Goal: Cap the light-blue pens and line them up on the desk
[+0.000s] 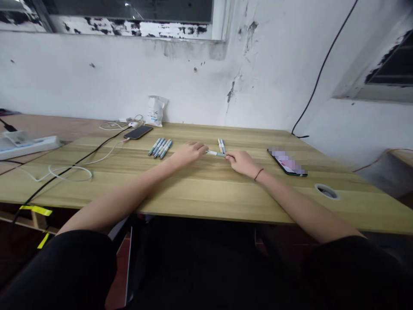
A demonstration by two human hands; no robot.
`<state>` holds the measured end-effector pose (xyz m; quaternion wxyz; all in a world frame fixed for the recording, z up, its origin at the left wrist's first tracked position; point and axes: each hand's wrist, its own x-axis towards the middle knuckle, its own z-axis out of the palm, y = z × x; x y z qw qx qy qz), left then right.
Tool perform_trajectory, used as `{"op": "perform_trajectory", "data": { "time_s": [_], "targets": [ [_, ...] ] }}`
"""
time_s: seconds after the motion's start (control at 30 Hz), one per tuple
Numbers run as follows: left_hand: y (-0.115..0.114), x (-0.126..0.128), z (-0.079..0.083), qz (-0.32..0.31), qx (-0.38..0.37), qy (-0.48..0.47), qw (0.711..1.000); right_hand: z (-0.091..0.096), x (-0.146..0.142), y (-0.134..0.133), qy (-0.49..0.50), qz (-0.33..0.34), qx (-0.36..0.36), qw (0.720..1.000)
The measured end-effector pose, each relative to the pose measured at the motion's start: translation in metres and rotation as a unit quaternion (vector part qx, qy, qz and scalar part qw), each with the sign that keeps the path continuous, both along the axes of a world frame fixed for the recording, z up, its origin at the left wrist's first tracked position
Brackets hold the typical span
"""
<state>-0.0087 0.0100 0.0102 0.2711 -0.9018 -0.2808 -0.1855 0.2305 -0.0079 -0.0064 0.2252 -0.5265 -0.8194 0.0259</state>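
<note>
A slim white and pale blue pen (217, 153) lies level between my two hands, just above the desk. My right hand (242, 162) is closed round its blue end. At the white end, the fingers of my left hand (192, 153) are pinched together; whether they hold a separate cap is too small to tell. Just behind the held pen, a pair of similar pens (221, 145) rests on the desk. Several more pens (160, 147) lie side by side in a slanted row to the left of my left hand.
On the wooden desk (206, 193), a dark phone (138, 132) with a white cable lies at the back left, near a white packet (155, 111). Another phone (287, 162) and a round cable hole (327, 191) are at right. A power strip (30, 146) sits far left.
</note>
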Motion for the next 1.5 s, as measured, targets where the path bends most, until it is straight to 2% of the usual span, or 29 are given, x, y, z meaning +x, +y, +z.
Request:
{"op": "perform_trajectory", "data": {
  "time_s": [0.17,0.27,0.37,0.43,0.57,0.67,0.73,0.8,0.9,1.0,1.17,1.33,1.5],
  "targets": [
    [0.000,-0.002,-0.001,0.070,-0.100,0.000,0.993,0.003,-0.001,-0.002,-0.028,-0.008,0.068,0.997],
    [-0.003,-0.001,0.001,0.098,-0.159,-0.032,0.982,0.006,0.001,-0.001,0.017,-0.004,0.075,0.997],
    [-0.005,0.001,0.003,0.096,-0.164,-0.054,0.980,0.008,0.003,0.000,0.082,0.013,0.025,0.996],
    [-0.005,0.002,0.003,0.062,-0.166,-0.047,0.983,0.010,0.004,0.000,0.127,0.051,-0.025,0.990],
    [-0.005,0.003,0.004,0.023,-0.180,-0.039,0.983,0.014,0.003,-0.004,0.213,0.128,-0.129,0.960],
    [-0.006,0.004,0.008,0.024,-0.194,-0.062,0.979,0.016,0.004,-0.005,0.265,0.145,-0.158,0.940],
    [-0.009,0.004,0.012,0.004,-0.228,-0.070,0.971,0.016,0.004,-0.004,0.293,0.138,-0.159,0.933],
    [-0.013,0.005,0.014,-0.025,-0.305,-0.082,0.949,0.016,0.004,-0.004,0.309,0.134,-0.156,0.929],
    [-0.018,0.005,0.014,-0.058,-0.457,-0.115,0.880,0.017,0.003,-0.005,0.314,0.137,-0.166,0.925],
    [-0.021,0.006,0.012,-0.072,-0.552,-0.143,0.818,0.018,0.003,-0.006,0.321,0.122,-0.180,0.921],
    [-0.023,0.009,0.008,-0.068,-0.619,-0.197,0.758,0.016,0.004,-0.002,0.331,0.107,-0.176,0.921],
    [-0.027,0.014,0.002,-0.079,-0.636,-0.197,0.742,0.011,0.005,0.000,0.347,0.104,-0.211,0.908],
    [-0.026,0.017,-0.001,-0.084,-0.689,-0.222,0.685,0.011,0.004,-0.002,0.375,0.105,-0.222,0.894]
  ]
}}
